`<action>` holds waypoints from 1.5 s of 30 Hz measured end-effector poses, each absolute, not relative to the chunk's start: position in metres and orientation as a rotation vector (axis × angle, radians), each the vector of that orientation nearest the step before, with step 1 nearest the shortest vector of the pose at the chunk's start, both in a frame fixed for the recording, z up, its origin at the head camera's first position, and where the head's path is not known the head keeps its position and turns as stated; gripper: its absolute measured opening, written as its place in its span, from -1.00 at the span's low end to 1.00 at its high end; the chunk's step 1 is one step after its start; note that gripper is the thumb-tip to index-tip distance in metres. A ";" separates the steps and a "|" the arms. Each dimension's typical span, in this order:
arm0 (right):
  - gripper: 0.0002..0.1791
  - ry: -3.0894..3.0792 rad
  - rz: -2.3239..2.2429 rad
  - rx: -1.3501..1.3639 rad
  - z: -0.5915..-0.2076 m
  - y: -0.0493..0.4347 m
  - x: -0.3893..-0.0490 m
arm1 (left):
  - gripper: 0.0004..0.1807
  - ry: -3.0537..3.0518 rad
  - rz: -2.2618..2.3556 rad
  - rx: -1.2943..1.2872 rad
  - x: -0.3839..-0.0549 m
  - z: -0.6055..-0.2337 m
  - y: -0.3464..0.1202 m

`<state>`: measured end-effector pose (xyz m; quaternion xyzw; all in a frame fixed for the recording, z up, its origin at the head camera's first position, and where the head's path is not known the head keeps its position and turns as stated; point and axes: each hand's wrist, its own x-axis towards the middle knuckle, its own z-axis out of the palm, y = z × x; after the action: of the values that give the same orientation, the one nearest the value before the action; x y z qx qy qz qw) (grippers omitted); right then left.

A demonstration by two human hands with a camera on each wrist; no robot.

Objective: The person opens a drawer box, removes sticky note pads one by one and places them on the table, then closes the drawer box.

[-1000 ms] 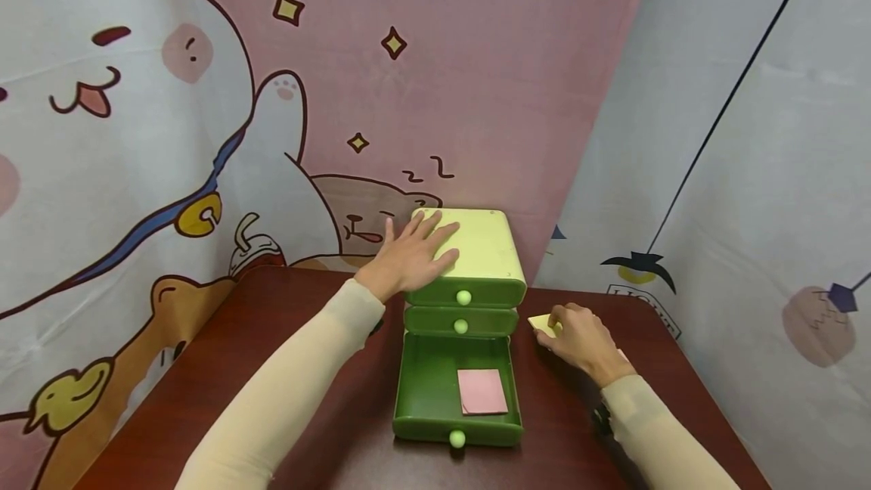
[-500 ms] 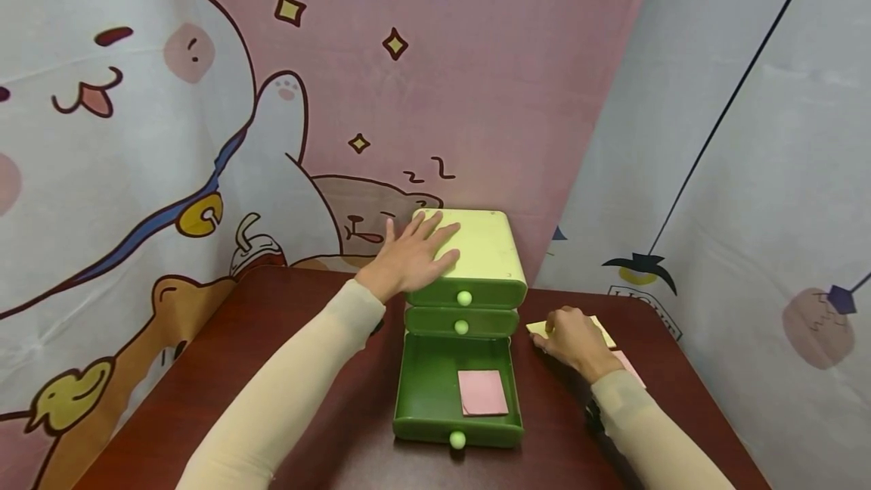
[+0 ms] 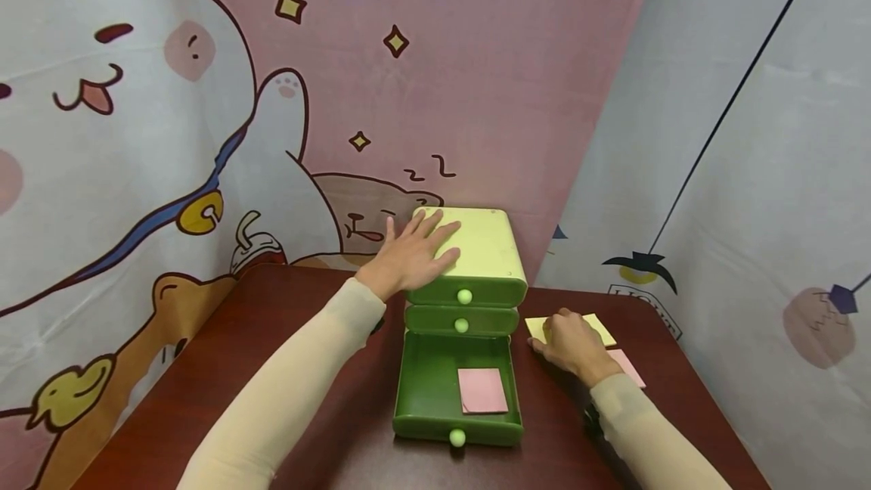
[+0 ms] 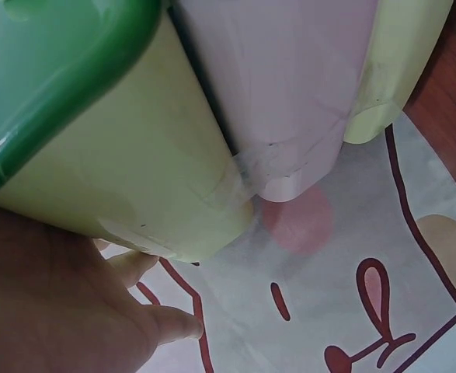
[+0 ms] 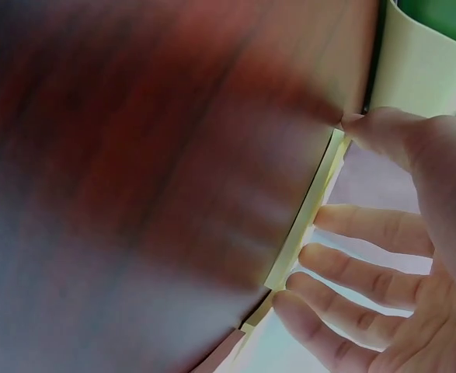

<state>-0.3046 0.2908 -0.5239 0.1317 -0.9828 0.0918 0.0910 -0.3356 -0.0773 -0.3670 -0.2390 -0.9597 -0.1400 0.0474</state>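
Observation:
My left hand lies with spread fingers on the cream top of a small green-fronted drawer box. In the left wrist view, its fingers reach past the box's edge. My right hand is over a yellow sticky note pad on the table, right of the box. In the right wrist view, the fingertips touch this pad's upper face, and the thumb reaches its end beside the box. The bottom drawer is pulled out, with a pink sticky note pad inside. The two drawers above are pushed in.
Another yellow pad and a pink pad lie beside my right hand, partly covered by it. The dark red table meets a cartoon-printed cloth behind the box.
My right hand has shifted slightly left, uncovering the second yellow pad and more of the pink one on the table. My left hand has stayed on the box.

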 end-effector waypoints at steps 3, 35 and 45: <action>-0.58 -2.924 0.252 0.391 -0.525 0.290 -0.304 | -0.20 -2.934 -0.432 -0.727 -0.336 -0.367 -0.078; -0.59 -2.732 0.190 0.441 -0.497 0.279 -0.254 | -0.19 -2.942 -0.422 -0.740 -0.339 -0.365 -0.077; -0.71 -2.687 0.171 0.578 -0.466 0.258 -0.235 | -0.18 -2.947 -0.364 -0.746 -0.341 -0.359 -0.077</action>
<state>-0.2355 0.2583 -0.4658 0.2059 -0.9575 0.0609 0.1928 -0.3405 -0.0769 -0.3592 -0.2434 -0.9618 -0.1187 0.0399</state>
